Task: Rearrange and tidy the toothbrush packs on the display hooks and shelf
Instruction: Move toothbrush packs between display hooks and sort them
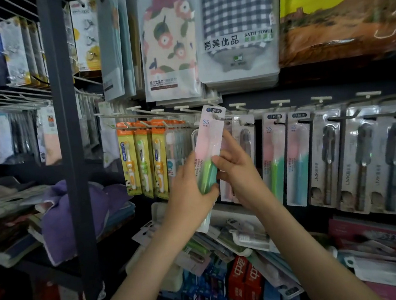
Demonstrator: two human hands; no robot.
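Far left, a purple towel (74,209) lies heaped; next, three orange children's toothbrush packs (141,161) hang side by side; now the left hand (192,190), fingers wrapped round the green lower end of the pink-and-green toothbrush pack (210,145), holds it up tilted in front of the display hooks (279,102); the right hand (237,167) pinches the same pack at its right edge, thumb on the front; the pack's top sits by a hook tip, though whether it's threaded on I can't make out; further right, matching pink packs (273,155) hang straight, then grey toothbrush packs (358,160); below the hands, loose packs (228,243) lie jumbled.
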